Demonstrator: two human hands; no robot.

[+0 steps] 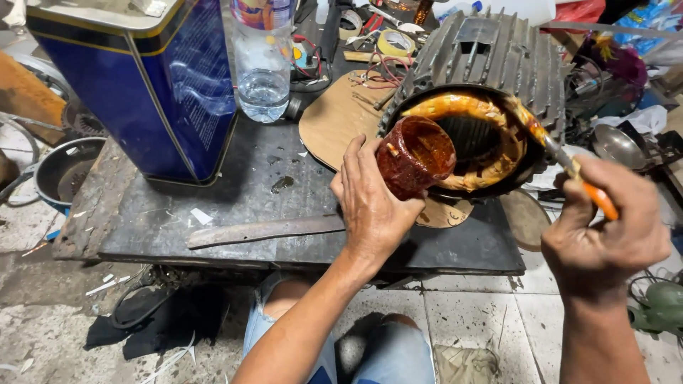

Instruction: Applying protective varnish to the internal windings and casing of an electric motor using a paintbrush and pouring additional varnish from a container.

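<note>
The left hand (373,203) is gripping a cup (415,155) before the motor (491,64); the right hand (605,238) is closing around a brush (569,165), its tip hiding among the windings.

Bare forearms without sleeves; light blue jeans (398,355), ripped at the knees.

The blue tin (135,85) and the plastic bottle (263,64) are cut off by the top edge; the brush (569,167) tip blurs against the windings (462,107).
</note>
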